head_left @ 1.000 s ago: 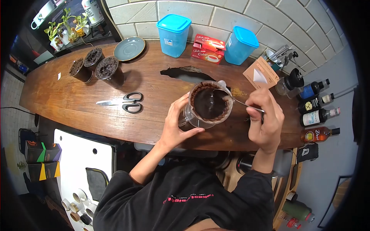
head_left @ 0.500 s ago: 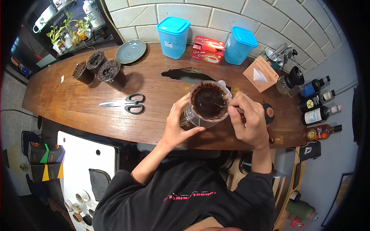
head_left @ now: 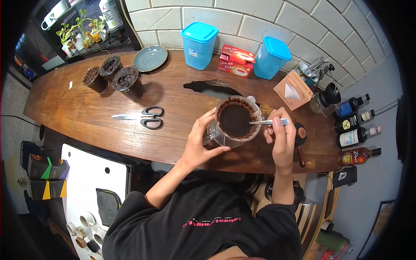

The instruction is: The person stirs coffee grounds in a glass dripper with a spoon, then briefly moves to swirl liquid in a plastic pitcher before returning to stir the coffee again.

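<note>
A dripper (head_left: 258,116) lined with coffee grounds and dark liquid coffee (head_left: 236,121) sits on a glass carafe (head_left: 220,138). My left hand (head_left: 201,136) is curved around its left side, fingers behind and thumb in front. In my right hand (head_left: 281,138) is a metal spoon (head_left: 269,122), pinched by the handle, which lies across the rim with its tip in the coffee. The spoon's bowl is hidden in the liquid. Just right of that hand lies a dark round-headed tool with a wooden handle (head_left: 301,157).
Black-handled scissors (head_left: 151,118), a saucer (head_left: 150,59) and several soil-like filled cups (head_left: 130,86) are on the left. Blue containers (head_left: 199,50), a red tea box (head_left: 236,65) and a filter box (head_left: 293,91) stand behind. Bottles (head_left: 353,132) line the right end.
My right hand has shifted slightly right and lower, its grip turned so the spoon's handle shows. The coffee surface looks smoother. My left hand keeps its hold.
</note>
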Motion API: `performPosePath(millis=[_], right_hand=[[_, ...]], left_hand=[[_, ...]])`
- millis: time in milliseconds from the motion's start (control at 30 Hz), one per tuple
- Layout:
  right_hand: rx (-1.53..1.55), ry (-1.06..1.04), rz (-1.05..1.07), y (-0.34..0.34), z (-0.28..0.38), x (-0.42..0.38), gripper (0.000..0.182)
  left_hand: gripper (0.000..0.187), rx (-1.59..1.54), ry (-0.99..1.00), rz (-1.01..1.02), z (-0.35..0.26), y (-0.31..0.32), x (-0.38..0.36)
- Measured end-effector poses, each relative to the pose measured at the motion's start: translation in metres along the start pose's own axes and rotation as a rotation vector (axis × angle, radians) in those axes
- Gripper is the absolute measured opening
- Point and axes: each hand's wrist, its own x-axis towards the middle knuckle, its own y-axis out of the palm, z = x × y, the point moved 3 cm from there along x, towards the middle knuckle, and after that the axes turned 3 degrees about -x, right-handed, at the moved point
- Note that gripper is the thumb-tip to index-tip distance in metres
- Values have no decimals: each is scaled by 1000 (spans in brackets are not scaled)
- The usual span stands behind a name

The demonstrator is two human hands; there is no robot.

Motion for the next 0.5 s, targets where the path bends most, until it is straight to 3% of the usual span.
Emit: performPosePath(millis=[500], right_hand=[[240,238,-45,-2,-5,2,23]], left_hand=[[90,-3,12,2,-2,0,0]])
